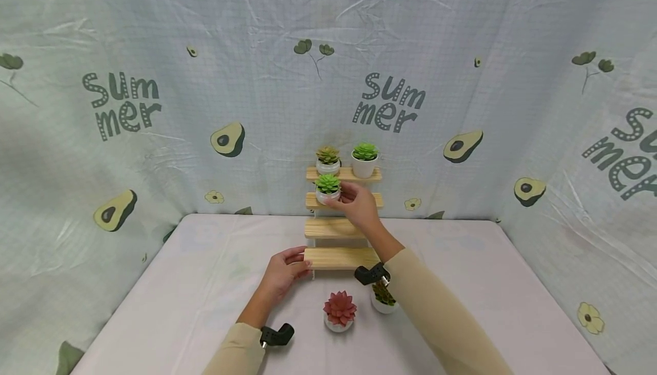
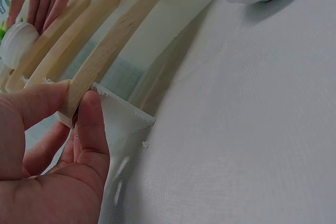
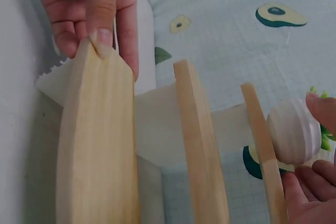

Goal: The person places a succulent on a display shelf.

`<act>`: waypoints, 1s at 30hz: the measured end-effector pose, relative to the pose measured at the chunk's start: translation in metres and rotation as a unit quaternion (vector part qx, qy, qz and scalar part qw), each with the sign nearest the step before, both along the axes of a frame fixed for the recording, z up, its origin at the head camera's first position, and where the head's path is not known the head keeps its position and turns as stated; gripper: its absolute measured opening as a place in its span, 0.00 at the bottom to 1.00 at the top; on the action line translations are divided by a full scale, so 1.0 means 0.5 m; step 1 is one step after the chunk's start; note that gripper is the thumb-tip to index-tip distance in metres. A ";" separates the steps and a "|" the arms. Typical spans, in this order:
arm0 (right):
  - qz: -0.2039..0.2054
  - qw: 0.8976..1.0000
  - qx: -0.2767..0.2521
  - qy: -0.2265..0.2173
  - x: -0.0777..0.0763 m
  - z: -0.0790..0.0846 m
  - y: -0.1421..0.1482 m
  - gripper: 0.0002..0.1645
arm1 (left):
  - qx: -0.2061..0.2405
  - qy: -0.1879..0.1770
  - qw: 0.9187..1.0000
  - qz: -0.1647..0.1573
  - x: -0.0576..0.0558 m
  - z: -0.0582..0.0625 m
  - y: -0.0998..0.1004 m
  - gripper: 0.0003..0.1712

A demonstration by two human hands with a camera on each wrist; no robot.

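A small wooden tiered shelf with white side supports stands at the table's far edge. My left hand pinches the left end of its lowest board, thumb on one face and fingers on the other. My right hand holds a bright green succulent in a white pot at the left of the second board from the top. In the right wrist view that white pot is right at the board, beside my thumb and fingers. On the top board sit an olive-brown succulent and another green succulent.
In front of the shelf, a red succulent in a white pot stands on the pale tablecloth. A dark green potted succulent stands to its right, partly behind my right sleeve. A printed cloth hangs behind and at the sides.
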State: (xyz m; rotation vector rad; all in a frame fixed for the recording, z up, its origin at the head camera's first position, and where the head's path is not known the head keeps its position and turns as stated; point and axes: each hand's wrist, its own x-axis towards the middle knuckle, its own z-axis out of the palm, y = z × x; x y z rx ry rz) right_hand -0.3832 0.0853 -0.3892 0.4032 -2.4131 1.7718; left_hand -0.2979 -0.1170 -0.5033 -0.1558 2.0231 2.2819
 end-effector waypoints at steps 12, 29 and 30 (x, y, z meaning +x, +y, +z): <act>0.018 0.999 -0.026 -0.002 0.080 -0.035 0.091 0.34 | 0.004 0.014 1.000 -0.004 0.008 0.002 0.004 0.27; -0.003 0.999 -0.013 -0.034 0.231 -0.150 0.226 0.36 | 0.008 0.014 1.000 0.000 0.004 0.003 0.003 0.27; -0.003 0.999 -0.007 -0.033 0.240 -0.159 0.228 0.37 | 0.007 0.013 1.000 0.001 0.004 0.003 0.002 0.27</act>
